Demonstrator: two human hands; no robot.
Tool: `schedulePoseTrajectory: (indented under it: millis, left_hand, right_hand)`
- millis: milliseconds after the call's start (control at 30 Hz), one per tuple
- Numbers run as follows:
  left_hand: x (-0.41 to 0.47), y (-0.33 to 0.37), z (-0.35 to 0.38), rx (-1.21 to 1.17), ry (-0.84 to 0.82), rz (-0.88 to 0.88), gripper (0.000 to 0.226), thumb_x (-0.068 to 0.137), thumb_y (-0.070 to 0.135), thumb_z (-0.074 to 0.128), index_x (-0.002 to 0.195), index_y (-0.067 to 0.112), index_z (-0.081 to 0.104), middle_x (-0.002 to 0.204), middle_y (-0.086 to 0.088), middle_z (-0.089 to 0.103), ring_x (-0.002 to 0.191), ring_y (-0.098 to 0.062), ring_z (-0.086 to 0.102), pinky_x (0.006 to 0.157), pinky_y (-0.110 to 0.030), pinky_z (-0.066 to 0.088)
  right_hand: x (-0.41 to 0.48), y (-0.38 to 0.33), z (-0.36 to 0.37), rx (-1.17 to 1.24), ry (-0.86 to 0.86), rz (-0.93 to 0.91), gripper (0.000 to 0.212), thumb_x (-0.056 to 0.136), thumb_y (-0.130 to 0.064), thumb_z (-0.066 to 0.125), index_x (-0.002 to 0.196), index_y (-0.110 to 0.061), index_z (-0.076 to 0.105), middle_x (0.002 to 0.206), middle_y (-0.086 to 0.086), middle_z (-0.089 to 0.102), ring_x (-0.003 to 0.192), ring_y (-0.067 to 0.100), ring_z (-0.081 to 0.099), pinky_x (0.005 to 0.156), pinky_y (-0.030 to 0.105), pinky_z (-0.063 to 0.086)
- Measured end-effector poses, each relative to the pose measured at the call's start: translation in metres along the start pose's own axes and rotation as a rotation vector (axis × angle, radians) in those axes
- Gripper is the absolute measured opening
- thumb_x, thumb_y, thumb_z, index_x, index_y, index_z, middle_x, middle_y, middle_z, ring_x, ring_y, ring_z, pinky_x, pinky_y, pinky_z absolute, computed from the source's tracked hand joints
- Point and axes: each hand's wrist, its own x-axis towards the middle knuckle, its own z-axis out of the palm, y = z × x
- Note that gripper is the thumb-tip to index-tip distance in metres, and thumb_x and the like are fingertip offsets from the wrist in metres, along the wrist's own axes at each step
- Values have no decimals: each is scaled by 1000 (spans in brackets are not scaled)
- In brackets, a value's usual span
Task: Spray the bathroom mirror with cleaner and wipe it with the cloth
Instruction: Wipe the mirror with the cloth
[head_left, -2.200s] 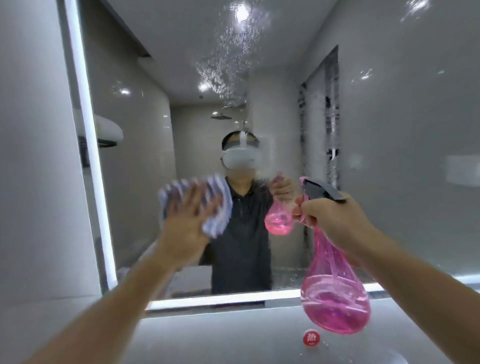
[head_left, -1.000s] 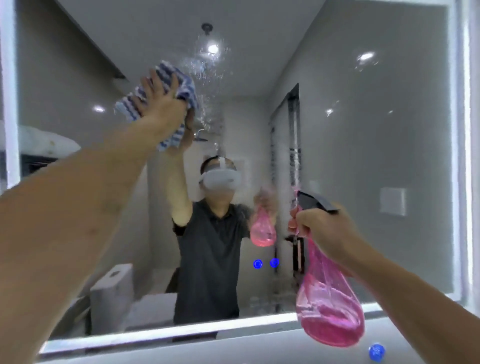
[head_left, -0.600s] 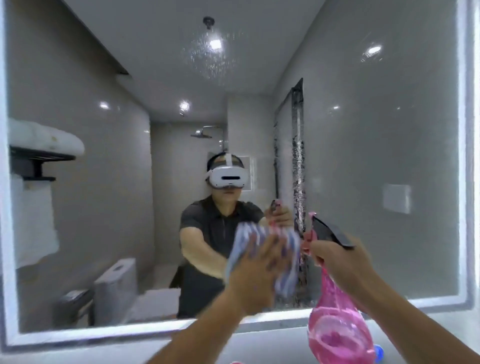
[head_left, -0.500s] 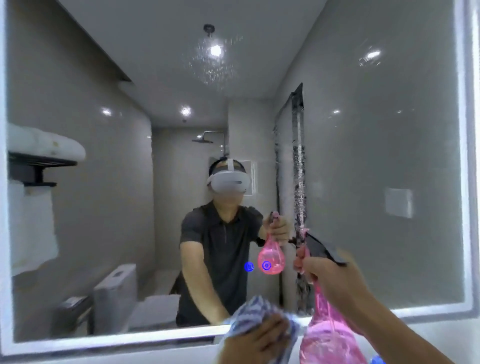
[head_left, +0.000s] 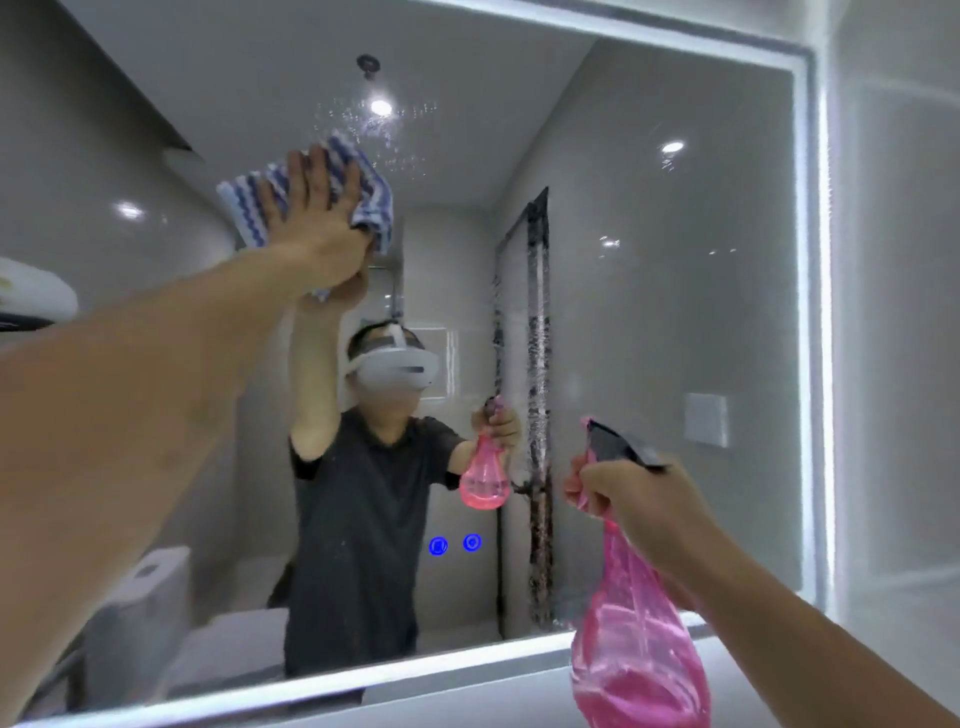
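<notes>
- I'm in a home bathroom, facing a big wall mirror (head_left: 675, 312) with a lit strip (head_left: 813, 312) round its edge, right of my right hand (head_left: 631, 501).
- Reflected below my left hand (head_left: 317, 218): a toilet (head_left: 150, 597).
- Between my hands, the reflection shows a glass shower screen (head_left: 537, 415).
- Grey glossy tiles and ceiling spotlights (head_left: 381, 107) show above.
</notes>
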Motion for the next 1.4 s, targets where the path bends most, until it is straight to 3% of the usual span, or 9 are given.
schedulePoseTrajectory:
  millis: [67,200,433,533,667,833,1033,1233,1400]
  left_hand:
    - [7,29,7,-35,-49,77,65,97,45,25,146,30,-15,156,-6,-25,141,-25,-26,107,-49,-23]
    - [-16,57,31,-12,4,220,64,95,49,19,145,30,-17,157,-3,-22,142,-22,-24,108,-45,-24]
    - [-30,76,39,28,38,307,67,92,54,13,146,26,-15,159,-9,-13,144,-28,-15,112,-55,-15]
    - [-106,114,77,39,105,529,68,94,45,20,148,16,-9,159,-15,0,145,-36,-4,114,-62,-5]
    - [-293,131,154,46,-234,857,72,81,30,53,147,20,25,158,-5,18,142,-25,-8,117,-51,6]
    - [-396,105,187,233,-245,926,77,76,19,41,148,9,17,152,-6,29,146,-22,-2,116,-36,1]
    - [-226,139,112,130,-30,667,64,72,24,53,135,13,49,139,-17,50,129,-39,44,106,-53,29]
    - [1,171,42,14,38,7,64,95,37,33,150,24,2,160,-9,-4,146,-28,-8,114,-53,-10]
    - [-32,220,70,89,139,146,65,93,47,27,150,27,2,160,-9,-1,146,-27,-5,115,-56,-7]
  right_hand:
    - [-3,9,-2,-45,53,50,15,63,-3,53,52,-11,49,72,28,58,97,55,53,82,70,37]
    - [-8,24,-3,-93,106,100,13,68,-2,54,56,-8,52,72,19,55,72,39,60,82,67,44]
    - [-5,19,-4,-85,131,88,5,72,2,53,75,4,57,84,23,58,109,50,53,92,62,40]
    - [-4,23,2,-67,95,89,7,72,3,52,77,5,57,84,26,56,91,51,58,89,61,44]
    - [0,38,3,25,77,82,17,60,1,52,73,12,54,75,16,50,76,25,46,68,39,35]
    - [18,68,-24,-26,24,67,31,56,-3,52,78,17,50,73,16,52,73,50,56,73,62,48]
    - [61,70,-77,-25,-63,1,4,58,-1,50,60,1,54,71,15,49,72,24,49,63,38,35]
    - [91,56,-131,-58,-163,-109,31,67,1,51,45,-16,37,55,12,39,51,14,37,37,19,26]
    - [96,75,-156,-2,-180,-69,28,68,4,50,48,-15,40,73,21,50,74,23,45,56,30,30]
